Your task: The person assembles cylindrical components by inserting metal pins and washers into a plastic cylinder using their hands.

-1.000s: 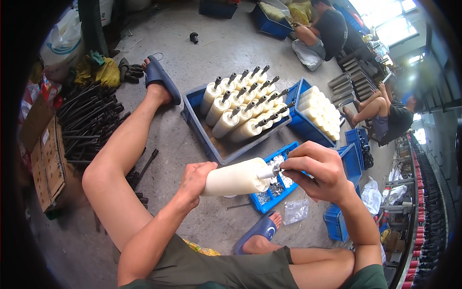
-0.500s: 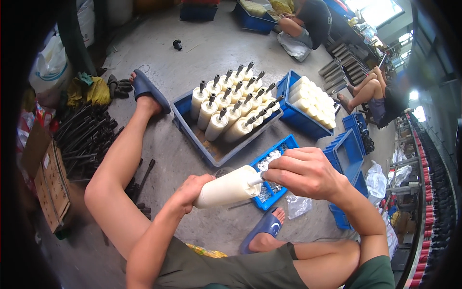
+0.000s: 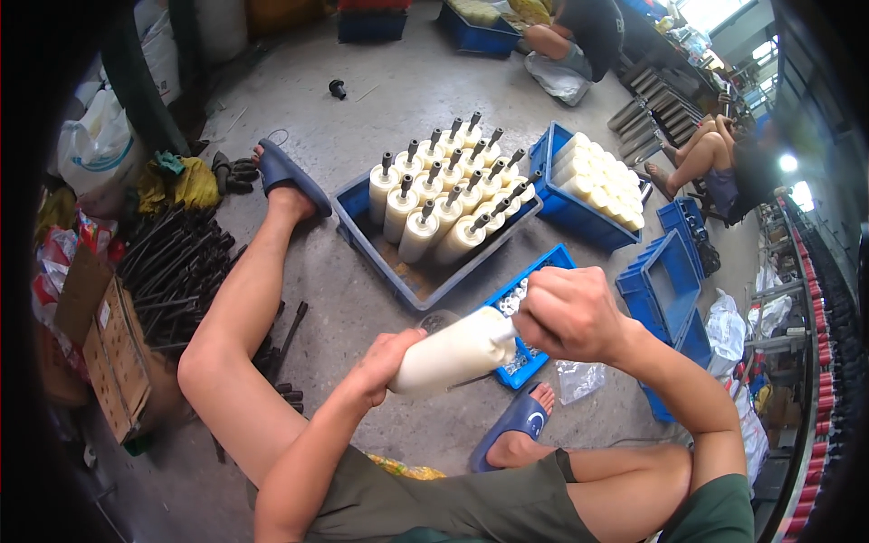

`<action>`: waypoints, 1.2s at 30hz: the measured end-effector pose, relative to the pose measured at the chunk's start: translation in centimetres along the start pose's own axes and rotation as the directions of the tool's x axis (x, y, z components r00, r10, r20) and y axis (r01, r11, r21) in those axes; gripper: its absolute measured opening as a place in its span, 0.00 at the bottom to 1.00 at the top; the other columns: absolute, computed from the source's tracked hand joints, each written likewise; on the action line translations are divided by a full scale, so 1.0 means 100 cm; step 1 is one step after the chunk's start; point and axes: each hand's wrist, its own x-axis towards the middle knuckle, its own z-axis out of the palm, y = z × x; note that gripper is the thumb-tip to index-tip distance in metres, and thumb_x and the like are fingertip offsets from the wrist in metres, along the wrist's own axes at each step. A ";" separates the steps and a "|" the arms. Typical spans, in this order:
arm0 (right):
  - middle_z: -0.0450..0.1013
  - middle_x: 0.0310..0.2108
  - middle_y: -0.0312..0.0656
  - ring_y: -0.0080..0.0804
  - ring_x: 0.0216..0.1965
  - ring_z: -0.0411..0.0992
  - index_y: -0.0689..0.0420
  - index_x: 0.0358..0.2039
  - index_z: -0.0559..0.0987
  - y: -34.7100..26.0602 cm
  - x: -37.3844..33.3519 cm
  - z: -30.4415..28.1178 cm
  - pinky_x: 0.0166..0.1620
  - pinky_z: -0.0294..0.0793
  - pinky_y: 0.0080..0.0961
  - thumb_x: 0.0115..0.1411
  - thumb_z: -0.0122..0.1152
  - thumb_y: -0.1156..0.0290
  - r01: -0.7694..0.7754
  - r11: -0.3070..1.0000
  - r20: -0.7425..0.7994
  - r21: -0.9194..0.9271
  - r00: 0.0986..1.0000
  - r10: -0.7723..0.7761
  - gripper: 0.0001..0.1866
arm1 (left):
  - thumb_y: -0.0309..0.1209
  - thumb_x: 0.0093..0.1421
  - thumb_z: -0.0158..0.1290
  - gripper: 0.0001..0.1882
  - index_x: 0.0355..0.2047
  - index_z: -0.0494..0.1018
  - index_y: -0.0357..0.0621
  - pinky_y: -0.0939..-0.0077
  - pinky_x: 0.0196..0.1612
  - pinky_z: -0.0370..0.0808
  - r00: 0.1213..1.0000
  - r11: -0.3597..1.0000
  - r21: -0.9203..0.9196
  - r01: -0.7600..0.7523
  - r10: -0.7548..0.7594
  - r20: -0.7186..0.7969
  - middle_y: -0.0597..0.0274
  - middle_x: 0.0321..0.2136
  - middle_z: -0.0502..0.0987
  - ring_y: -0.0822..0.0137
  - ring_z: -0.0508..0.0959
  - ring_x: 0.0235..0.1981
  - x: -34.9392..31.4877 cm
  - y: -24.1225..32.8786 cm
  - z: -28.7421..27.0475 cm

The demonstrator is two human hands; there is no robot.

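Observation:
My left hand point(image 3: 382, 364) is closed round the near end of a cream plastic roller point(image 3: 445, 358), which lies tilted above my lap with its far end raised to the right. A short grey rod point(image 3: 508, 333) sticks out of that end. My right hand point(image 3: 572, 315) is clenched in a fist on the rod, its fingers covering most of it. Beneath the right hand is a blue divided tray point(image 3: 554, 257) of small white and shiny metal parts. In front stands a blue-grey crate point(image 3: 377, 256) of similar upright rollers point(image 3: 418, 233) with dark shafts.
A second blue crate point(image 3: 579, 220) holds stacked cream rollers. Blue bins point(image 3: 665, 281) stand at the right beside plastic bags. Black shafts point(image 3: 176, 262) lie heaped at the left by a torn cardboard box point(image 3: 122, 362). Two other people sit at the far right and back.
My right fist has turned and closed in nearer the roller's end, so less of the rod shows. The whole view has shifted slightly; my left hand keeps its hold.

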 end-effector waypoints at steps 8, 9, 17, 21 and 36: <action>0.57 0.16 0.47 0.27 0.17 0.57 0.66 0.20 0.66 0.048 -0.018 0.004 0.23 0.59 0.31 0.66 0.58 0.70 -0.538 0.760 0.009 0.365 0.818 0.575 0.19 | 0.34 0.67 0.45 0.21 0.54 0.71 0.31 0.73 0.48 0.73 0.918 0.896 -0.201 -0.396 0.392 -0.058 0.56 0.41 0.79 0.68 0.77 0.43 -0.019 0.033 -0.012; 0.55 0.16 0.42 0.18 0.21 0.54 0.67 0.22 0.68 0.055 -0.018 0.003 0.24 0.59 0.27 0.67 0.57 0.69 -0.592 0.705 0.057 0.390 0.780 0.623 0.19 | 0.32 0.66 0.46 0.21 0.56 0.69 0.31 0.70 0.49 0.75 0.937 0.914 -0.260 -0.313 0.342 0.072 0.53 0.43 0.79 0.65 0.78 0.45 -0.026 0.041 -0.019; 0.60 0.17 0.22 0.10 0.16 0.53 0.53 0.28 0.76 0.103 -0.052 0.009 0.21 0.49 0.14 0.70 0.56 0.61 -0.751 0.123 0.431 0.649 0.496 0.754 0.14 | 0.20 0.62 0.54 0.33 0.66 0.57 0.28 0.61 0.52 0.82 0.821 0.959 -0.282 -0.001 0.162 0.548 0.38 0.52 0.74 0.51 0.81 0.48 -0.043 0.058 -0.007; 0.59 0.17 0.23 0.10 0.16 0.53 0.53 0.28 0.76 0.101 -0.048 0.012 0.21 0.49 0.15 0.69 0.57 0.61 -0.758 0.119 0.452 0.642 0.498 0.740 0.14 | 0.18 0.56 0.61 0.33 0.62 0.63 0.29 0.69 0.47 0.81 0.904 0.974 -0.140 -0.180 0.220 0.367 0.46 0.48 0.76 0.59 0.82 0.44 -0.047 0.052 -0.007; 0.58 0.16 0.29 0.16 0.21 0.53 0.62 0.20 0.71 0.098 -0.032 -0.007 0.24 0.54 0.24 0.67 0.56 0.64 -0.723 0.617 0.341 0.311 0.691 0.637 0.20 | 0.27 0.64 0.56 0.15 0.50 0.76 0.35 0.71 0.45 0.79 0.815 0.984 0.162 -0.078 -0.031 0.579 0.59 0.43 0.81 0.69 0.80 0.41 0.000 0.006 0.012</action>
